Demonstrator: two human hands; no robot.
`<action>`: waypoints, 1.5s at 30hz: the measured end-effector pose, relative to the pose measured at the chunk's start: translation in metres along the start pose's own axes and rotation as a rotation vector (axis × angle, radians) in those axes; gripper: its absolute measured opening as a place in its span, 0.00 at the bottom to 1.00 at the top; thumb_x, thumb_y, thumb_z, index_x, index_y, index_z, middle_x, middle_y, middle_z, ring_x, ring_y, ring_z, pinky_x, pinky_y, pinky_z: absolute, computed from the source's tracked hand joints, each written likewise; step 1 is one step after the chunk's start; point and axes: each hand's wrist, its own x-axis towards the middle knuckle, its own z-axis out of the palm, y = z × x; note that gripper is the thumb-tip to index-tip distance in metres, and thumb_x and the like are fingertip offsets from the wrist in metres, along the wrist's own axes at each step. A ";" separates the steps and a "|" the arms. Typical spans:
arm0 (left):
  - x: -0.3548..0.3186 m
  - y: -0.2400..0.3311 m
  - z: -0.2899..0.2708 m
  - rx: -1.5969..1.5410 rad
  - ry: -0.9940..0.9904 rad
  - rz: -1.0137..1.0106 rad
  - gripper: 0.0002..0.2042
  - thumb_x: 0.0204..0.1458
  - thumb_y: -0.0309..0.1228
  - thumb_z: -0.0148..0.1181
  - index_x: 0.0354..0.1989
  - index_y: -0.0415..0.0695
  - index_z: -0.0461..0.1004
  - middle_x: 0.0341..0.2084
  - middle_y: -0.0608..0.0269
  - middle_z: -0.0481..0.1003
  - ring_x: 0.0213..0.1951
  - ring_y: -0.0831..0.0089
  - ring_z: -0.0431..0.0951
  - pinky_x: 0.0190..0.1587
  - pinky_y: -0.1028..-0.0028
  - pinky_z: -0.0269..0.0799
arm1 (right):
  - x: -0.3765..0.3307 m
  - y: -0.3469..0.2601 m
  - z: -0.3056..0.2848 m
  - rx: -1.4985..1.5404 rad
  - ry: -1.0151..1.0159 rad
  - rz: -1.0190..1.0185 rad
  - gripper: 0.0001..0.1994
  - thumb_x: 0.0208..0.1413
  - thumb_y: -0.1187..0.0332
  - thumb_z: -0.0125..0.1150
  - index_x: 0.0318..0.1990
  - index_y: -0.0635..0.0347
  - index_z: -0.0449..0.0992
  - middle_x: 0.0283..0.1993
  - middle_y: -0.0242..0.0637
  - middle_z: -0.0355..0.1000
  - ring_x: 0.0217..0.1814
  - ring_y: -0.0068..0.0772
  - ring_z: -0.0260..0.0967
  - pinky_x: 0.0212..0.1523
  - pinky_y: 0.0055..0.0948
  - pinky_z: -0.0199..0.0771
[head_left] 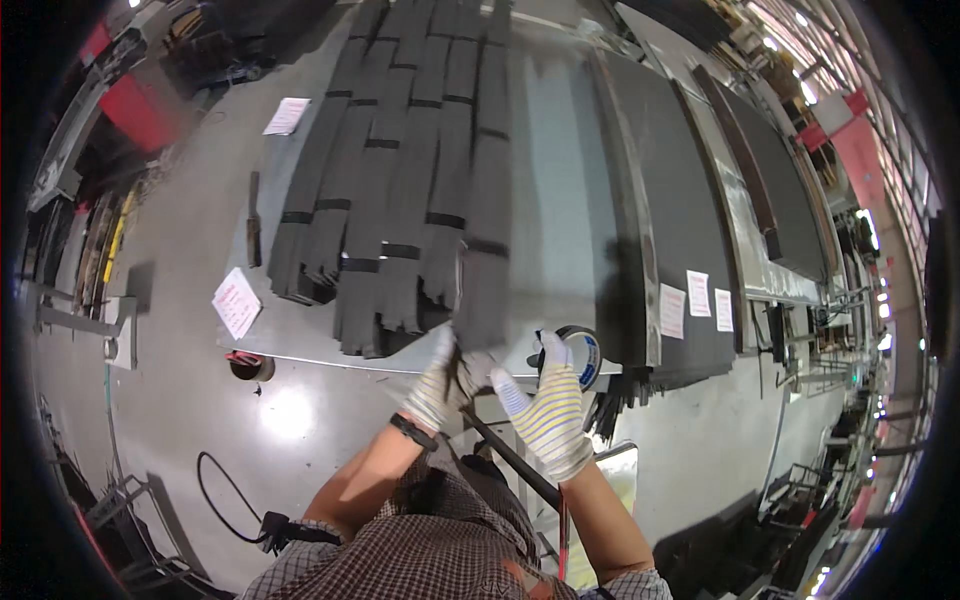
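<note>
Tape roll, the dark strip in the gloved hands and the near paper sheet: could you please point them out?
Tape roll [583, 350], head view, its side wall.
Dark strip [487, 250], head view, mid-length.
Paper sheet [237, 302], head view, its centre.

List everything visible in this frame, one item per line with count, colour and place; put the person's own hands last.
Strip bundles: many, dark grey with black bands, fanned across the table.
Table: one, grey metal, centre.
Tape roll: one, white and blue, near table edge by the right hand.
Paper sheets: two, white, left side of the table.
Dark panels: several, black, right of the table, with three white labels.
Cable: one, black, on the floor lower left.
Left hand: striped glove, gripping the end of one strip.
Right hand: striped glove, beside the tape roll.
</note>
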 end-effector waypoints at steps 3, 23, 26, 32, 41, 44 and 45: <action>0.019 -0.017 0.004 -0.141 0.093 0.085 0.36 0.60 0.56 0.61 0.64 0.35 0.65 0.51 0.50 0.78 0.44 0.65 0.83 0.50 0.71 0.82 | -0.044 0.040 -0.023 0.045 -0.077 0.105 0.38 0.55 0.55 0.71 0.64 0.73 0.62 0.53 0.63 0.71 0.52 0.60 0.72 0.53 0.46 0.73; 0.218 -0.315 0.050 0.369 0.667 0.074 0.48 0.40 0.47 0.83 0.69 0.52 0.59 0.63 0.47 0.62 0.66 0.52 0.63 0.67 0.53 0.67 | -0.482 0.387 -0.144 0.007 -1.033 0.950 0.19 0.69 0.53 0.44 0.45 0.53 0.80 0.40 0.51 0.80 0.43 0.58 0.79 0.45 0.54 0.77; 0.226 -0.311 0.056 0.397 0.710 0.142 0.38 0.39 0.45 0.83 0.59 0.53 0.69 0.57 0.61 0.68 0.60 0.61 0.68 0.58 0.60 0.77 | -0.473 0.405 -0.158 0.022 -0.908 0.954 0.22 0.69 0.52 0.44 0.36 0.53 0.83 0.34 0.52 0.80 0.39 0.58 0.79 0.43 0.54 0.76; 0.208 -0.318 0.061 0.505 0.792 0.171 0.37 0.42 0.45 0.82 0.60 0.49 0.70 0.55 0.58 0.70 0.55 0.61 0.72 0.55 0.62 0.80 | -0.474 0.439 -0.165 0.102 -0.936 0.981 0.28 0.69 0.50 0.42 0.26 0.55 0.83 0.29 0.53 0.78 0.36 0.58 0.78 0.44 0.51 0.76; 0.148 -0.322 0.021 0.590 0.615 -0.103 0.33 0.56 0.45 0.72 0.66 0.45 0.65 0.61 0.56 0.69 0.61 0.55 0.70 0.62 0.56 0.74 | -0.282 0.466 -0.158 0.378 -0.258 0.553 0.17 0.68 0.56 0.54 0.43 0.63 0.79 0.42 0.58 0.78 0.45 0.64 0.74 0.47 0.54 0.74; 0.158 -0.305 0.009 0.975 0.383 0.076 0.30 0.64 0.49 0.62 0.67 0.43 0.66 0.59 0.59 0.72 0.59 0.68 0.70 0.60 0.69 0.70 | -0.194 0.451 -0.128 0.460 -0.316 0.559 0.22 0.70 0.52 0.49 0.54 0.62 0.77 0.49 0.61 0.76 0.52 0.66 0.72 0.52 0.53 0.73; 0.162 -0.300 0.005 1.110 0.331 0.171 0.30 0.65 0.50 0.60 0.67 0.43 0.65 0.58 0.60 0.73 0.58 0.71 0.71 0.59 0.71 0.70 | -0.168 0.439 -0.119 0.522 -0.232 0.495 0.23 0.70 0.50 0.48 0.56 0.61 0.76 0.51 0.62 0.75 0.55 0.66 0.72 0.54 0.52 0.73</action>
